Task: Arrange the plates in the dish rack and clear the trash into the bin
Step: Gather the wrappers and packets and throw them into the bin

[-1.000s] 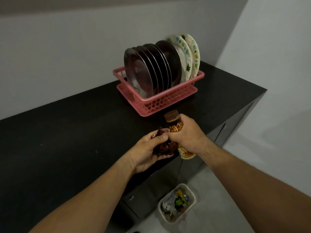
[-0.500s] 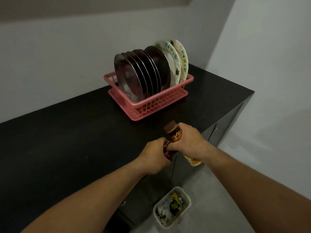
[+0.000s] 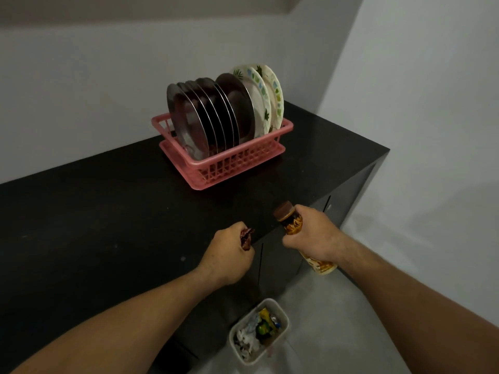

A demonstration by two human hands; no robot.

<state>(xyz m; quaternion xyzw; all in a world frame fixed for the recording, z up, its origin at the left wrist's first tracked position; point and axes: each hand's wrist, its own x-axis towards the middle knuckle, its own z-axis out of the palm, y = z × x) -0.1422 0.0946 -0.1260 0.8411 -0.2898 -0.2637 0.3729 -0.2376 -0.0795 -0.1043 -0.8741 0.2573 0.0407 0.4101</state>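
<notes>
My left hand (image 3: pixel 228 256) grips a crumpled dark red-brown wrapper (image 3: pixel 57 237) over the counter's front edge. My right hand (image 3: pixel 313 236) grips an orange-labelled plastic bottle (image 3: pixel 293 225) with a brown cap, held past the edge, tilted. Below both hands a white bin (image 3: pixel 280 311) on the floor holds mixed trash. A pink dish rack (image 3: pixel 243 166) at the back of the black counter (image 3: pixel 94 225) holds several steel plates (image 3: pixel 189 122) upright and two patterned white plates (image 3: pixel 270 95) at its right end.
A grey wall runs behind the counter and another to the right. The black cabinet front (image 3: pixel 337 193) drops to a pale floor (image 3: pixel 378 265) on the right, where the bin stands close against the cabinet.
My hands were together at the bottle, the left taking the wrapper. They have now drawn apart, the left with the wrapper in its fist, the right keeping the bottle.
</notes>
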